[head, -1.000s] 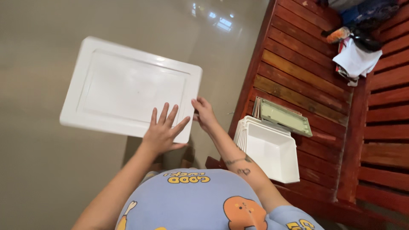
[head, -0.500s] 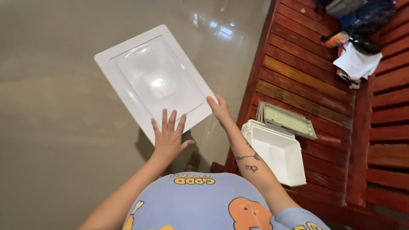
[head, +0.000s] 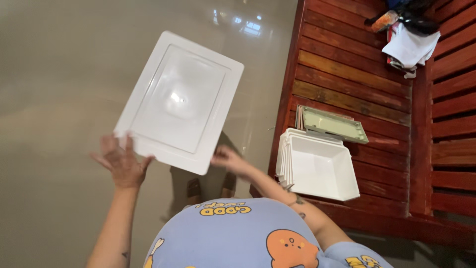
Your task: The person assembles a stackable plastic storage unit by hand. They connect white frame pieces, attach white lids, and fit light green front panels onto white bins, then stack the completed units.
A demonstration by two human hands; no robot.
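Left hand [head: 120, 164]: open, fingers spread, touching the near corner of the white tray [head: 181, 99].
Right hand [head: 225, 160]: loosely open at the tray's near edge.
Tray: tilted, raised over the floor [head: 54, 74].
Worktop [head: 367, 74]: stacked white tubs [head: 317, 166], green lids [head: 332, 124].

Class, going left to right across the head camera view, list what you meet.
Left hand → white tray → right hand → stack of white tubs → pile of cloths.

Tray [head: 181, 101] above floor, betw. both hands; container stack [head: 317, 164] on bench [head: 357, 64] to right; lids [head: 332, 124] behind stack.
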